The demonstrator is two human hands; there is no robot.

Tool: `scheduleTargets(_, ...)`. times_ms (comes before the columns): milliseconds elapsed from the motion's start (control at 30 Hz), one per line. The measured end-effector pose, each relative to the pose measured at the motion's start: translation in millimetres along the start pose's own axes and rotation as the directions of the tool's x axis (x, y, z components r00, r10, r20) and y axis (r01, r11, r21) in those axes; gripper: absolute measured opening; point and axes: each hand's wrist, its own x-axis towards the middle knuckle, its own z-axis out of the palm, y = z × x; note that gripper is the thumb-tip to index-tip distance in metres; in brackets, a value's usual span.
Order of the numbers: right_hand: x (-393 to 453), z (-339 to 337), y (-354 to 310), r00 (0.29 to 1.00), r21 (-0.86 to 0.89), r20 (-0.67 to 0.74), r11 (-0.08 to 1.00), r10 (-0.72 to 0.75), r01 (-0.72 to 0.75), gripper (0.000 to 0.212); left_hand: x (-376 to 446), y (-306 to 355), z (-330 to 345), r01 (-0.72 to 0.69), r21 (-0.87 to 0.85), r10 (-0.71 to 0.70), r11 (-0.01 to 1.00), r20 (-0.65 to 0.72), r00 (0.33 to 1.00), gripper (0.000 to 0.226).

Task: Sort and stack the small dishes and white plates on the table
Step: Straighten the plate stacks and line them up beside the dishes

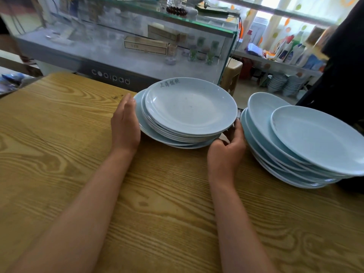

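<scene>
Plate stack between both hands, frame centre
Left hand flat against the plate stack; right hand curls under its rim; second stack right.

Small shop or eatery, seen from a wooden table; a glass display case marked "coolpad" stands behind it, holding boxed goods and small jars. At right, a shelf carries detergent bottles, with stacked bowls on the floor beneath; a plastic stool sits beside the case. Two stacks of plates on the table suggest food service; dotted curtains cover the window.
</scene>
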Motion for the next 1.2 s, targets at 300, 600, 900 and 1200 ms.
scheduleTargets(300, -1, 2, 2, 0.999, -0.071, -0.036, 0.997, 0.010, -0.012, 0.052, -3, 5, -1, 0.012, -0.055, -0.009, 0.998, 0.059, 0.998, 0.048)
scheduleTargets(600, 3, 1, 2, 0.992, -0.042, 0.035, 0.992, 0.119, -0.118, 0.064, -3, 7, 3, 0.052, -0.057, -0.043, 0.997, 0.137, 0.990, 0.033)
scheduleTargets(900, 1, 1, 1, 0.993, 0.043, 0.027, 0.992, 0.118, -0.119, 0.072, -11, 7, 4, 0.024, -0.035, -0.015, 0.999, 0.220, 0.975, 0.059)
scheduleTargets(1200, 0, -1, -1, 0.978, -0.119, 0.187, 0.991, 0.090, -0.068, 0.089, -9, 3, 7, 0.048, -0.019, -0.040, 0.999, 0.311, 0.950, 0.073)
